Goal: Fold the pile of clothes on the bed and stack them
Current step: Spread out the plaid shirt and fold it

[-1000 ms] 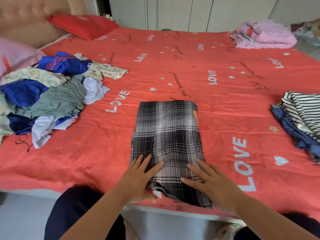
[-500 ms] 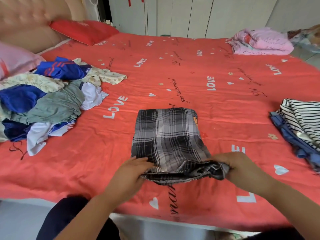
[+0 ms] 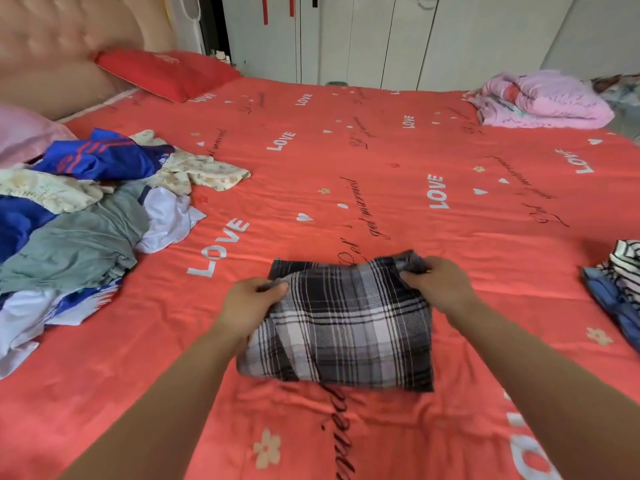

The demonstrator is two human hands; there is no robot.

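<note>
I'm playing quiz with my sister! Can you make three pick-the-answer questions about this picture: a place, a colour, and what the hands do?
1. Where is the unfolded pile of clothes?
A. on the floor
B. left of the plaid garment
C. on top of it

2. What colour is the bedsheet?
A. green
B. white
C. red

3. What are the left hand and right hand doing?
A. both gripping the plaid garment's far edge
B. resting flat on the sheet
C. waving in the air

Answers: 1 B, the heap lies on the left; 2 C, red with white LOVE lettering; 3 A, fingers curl round the fabric on both sides.
</note>
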